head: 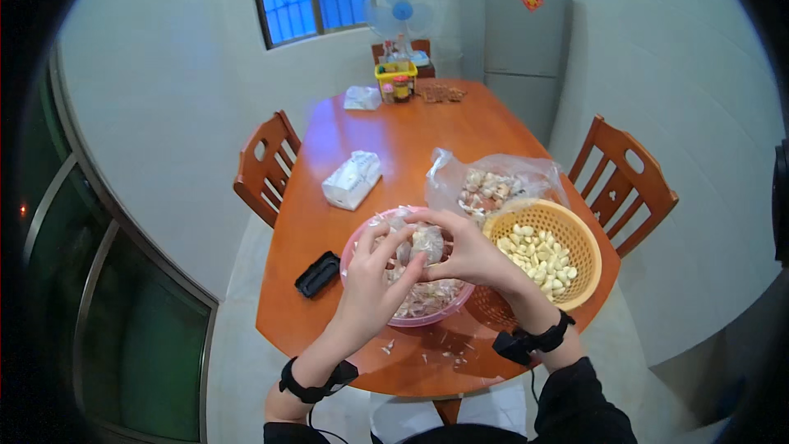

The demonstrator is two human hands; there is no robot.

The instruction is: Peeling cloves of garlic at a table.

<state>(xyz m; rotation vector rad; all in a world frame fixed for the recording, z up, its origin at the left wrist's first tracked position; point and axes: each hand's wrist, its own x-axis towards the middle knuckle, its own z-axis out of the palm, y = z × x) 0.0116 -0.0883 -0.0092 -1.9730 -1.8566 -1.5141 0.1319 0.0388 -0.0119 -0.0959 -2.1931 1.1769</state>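
A garlic bulb (428, 243) with papery skin is held up between my two hands over a pink plastic basin (414, 322). My right hand (473, 254) curls around the bulb from the right, thumb below and fingers above. From the left, my left hand (377, 277) has its fingers and thumb at the bulb's side. Loose garlic skins (425, 301) fill the basin underneath, partly hidden by my hands. Just right of the basin, a yellow perforated plastic basket (587, 253) holds many peeled garlic cloves (537, 259).
Behind the basket lies a clear plastic bag (447, 182) with garlic bulbs (487, 188). A tissue pack (352, 180) and a black tray-like object (318, 274) are on the left. Skin scraps dot the front of the wooden table (296, 320). Wooden chairs (265, 166) flank it.
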